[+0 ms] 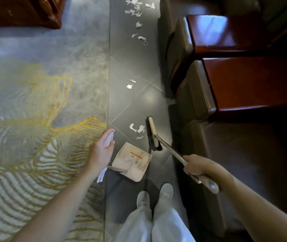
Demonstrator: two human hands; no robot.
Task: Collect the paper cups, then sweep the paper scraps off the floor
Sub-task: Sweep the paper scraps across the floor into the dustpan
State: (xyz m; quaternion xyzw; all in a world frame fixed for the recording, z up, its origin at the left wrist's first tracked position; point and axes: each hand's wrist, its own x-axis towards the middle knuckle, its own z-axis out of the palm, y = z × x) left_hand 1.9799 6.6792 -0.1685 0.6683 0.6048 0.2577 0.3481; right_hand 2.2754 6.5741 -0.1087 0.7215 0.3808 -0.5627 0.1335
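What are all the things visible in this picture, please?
broom: one, beige head, metal pole, on the dark tiles
paper scraps: many, white, along the tiles, nearest beside the broom head
dustpan: one, beige, orange label, beside the broom head
rug: one, grey with yellow lines, left
seats: at least two, brown, red-brown wooden arms, right
shoes: two, pale, bottom centre
left hand: grips a white handle by the dustpan
right hand: grips the broom pole

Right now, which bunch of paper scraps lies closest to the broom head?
The three scraps right beside the broom head, just ahead of the dustpan. The other bunches lie farther up the dark tiles.
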